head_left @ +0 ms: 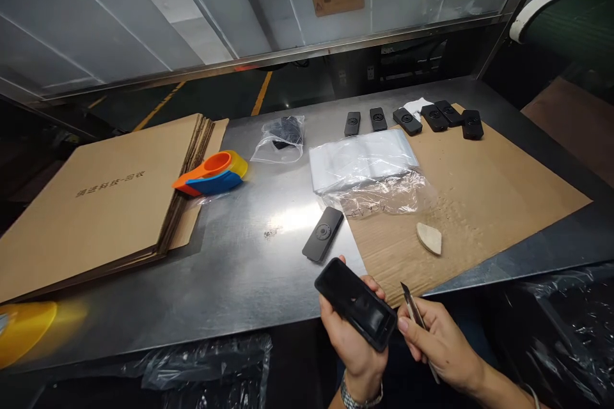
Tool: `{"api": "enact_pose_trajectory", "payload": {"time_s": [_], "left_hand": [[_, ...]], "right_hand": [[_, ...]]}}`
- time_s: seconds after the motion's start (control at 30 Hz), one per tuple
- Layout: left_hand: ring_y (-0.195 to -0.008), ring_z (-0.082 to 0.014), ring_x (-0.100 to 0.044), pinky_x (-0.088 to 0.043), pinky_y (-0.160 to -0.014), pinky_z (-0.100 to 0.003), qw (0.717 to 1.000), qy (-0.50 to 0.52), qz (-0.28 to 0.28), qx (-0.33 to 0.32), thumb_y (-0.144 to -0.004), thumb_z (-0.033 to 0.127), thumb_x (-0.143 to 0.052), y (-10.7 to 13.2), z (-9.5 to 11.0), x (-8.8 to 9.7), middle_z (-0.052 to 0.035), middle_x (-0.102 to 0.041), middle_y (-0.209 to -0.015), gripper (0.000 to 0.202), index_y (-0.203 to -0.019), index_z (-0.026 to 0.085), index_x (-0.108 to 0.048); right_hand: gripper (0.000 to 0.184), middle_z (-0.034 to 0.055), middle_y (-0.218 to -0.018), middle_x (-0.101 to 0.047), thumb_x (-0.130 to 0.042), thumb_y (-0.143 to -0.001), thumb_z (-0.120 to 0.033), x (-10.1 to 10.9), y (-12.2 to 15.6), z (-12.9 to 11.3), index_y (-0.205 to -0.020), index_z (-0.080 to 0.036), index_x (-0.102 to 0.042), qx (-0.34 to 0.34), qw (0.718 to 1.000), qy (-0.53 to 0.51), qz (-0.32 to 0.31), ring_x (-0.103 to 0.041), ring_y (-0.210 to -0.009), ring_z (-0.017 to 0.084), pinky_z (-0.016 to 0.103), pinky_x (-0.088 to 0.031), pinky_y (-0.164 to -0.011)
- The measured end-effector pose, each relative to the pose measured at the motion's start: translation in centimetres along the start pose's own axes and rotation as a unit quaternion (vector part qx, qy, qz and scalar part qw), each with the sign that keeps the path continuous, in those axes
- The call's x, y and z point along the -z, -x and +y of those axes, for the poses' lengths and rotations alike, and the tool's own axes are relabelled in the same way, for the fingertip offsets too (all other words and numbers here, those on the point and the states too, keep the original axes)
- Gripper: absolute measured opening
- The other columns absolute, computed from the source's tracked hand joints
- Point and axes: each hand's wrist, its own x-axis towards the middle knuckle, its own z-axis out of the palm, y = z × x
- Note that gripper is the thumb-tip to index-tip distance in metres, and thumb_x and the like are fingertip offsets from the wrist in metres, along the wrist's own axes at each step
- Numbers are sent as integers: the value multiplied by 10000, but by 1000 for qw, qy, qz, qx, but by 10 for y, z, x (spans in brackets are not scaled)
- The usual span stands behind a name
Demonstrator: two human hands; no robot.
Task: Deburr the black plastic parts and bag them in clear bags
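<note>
My left hand [352, 345] is closed around a black rectangular plastic case [355, 301], with its hollow side facing up. Just right of it, my right hand [439, 339] grips a slim craft knife [413, 307], its blade pointing up and away. The blade is apart from the case. Beyond the case, a dark grey rectangular cover [323, 234] with a round mark lies on the metal table. A pale wedge-shaped pad [429, 239] rests on the cardboard sheet [508, 185] in front of my right hand.
A stack of flat cardboard [119, 185] lies left, with an orange and blue tape dispenser [211, 174] at its edge. Clear plastic bags [364, 163] lie mid-table [249, 255]. Several black devices [378, 119] line the back. A bagged black item [288, 134] sits behind. Yellow tape [26, 332] is front left.
</note>
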Motion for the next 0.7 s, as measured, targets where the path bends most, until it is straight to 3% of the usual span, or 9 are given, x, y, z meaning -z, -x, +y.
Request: {"api": "enact_pose_trajectory", "payload": {"time_s": [0.2, 0.3, 0.4, 0.5, 0.7], "left_hand": [[-536, -158, -556, -445, -494, -243, 999, 12, 5, 48, -872, 489, -316, -6, 2, 1, -36, -595, -634, 461, -1238, 269, -490], [-535, -154, -561, -451, -499, -244, 999, 6, -2, 43, -867, 495, -340, -5, 0, 2, -33, -603, -636, 436, -1168, 263, -553], [-552, -156, -577, -469, -509, -248, 1000, -2, -7, 14, -848, 530, -364, -4, -4, 4, -48, -621, -644, 444, -912, 210, -665], [-565, -158, -583, -489, -536, -258, 1000, -10, -21, -11, -804, 598, -404, -2, -10, 8, -58, -626, -644, 524, -680, 160, -662], [-637, -165, -584, -491, -598, -265, 996, 7, -32, -81, -756, 607, -496, 3, -22, 14, -34, -644, -719, 437, -847, 214, -664]], "right_hand": [[410, -77, -456, -356, -491, -846, -514, 9, 1, 2, -602, -194, -411, 10, 994, 59, 87, -295, -432, 68, 213, -255, -442], [394, -68, -447, -383, -502, -842, -489, 13, 2, -6, -592, -192, -435, 4, 994, 84, 76, -321, -431, 75, 215, -264, -442], [289, -51, -484, -449, -489, -856, -410, 12, 5, -13, -686, -180, -530, 7, 989, 134, 62, -407, -459, 94, 214, -317, -468], [230, -22, -554, -517, -459, -871, -343, 6, 9, -13, -728, -188, -552, 36, 972, 219, 82, -471, -505, 115, 223, -352, -500], [171, 7, -637, -552, -393, -881, -234, -1, 11, -10, -730, -212, -471, 112, 926, 349, 86, -483, -543, 133, 250, -331, -541]]}}
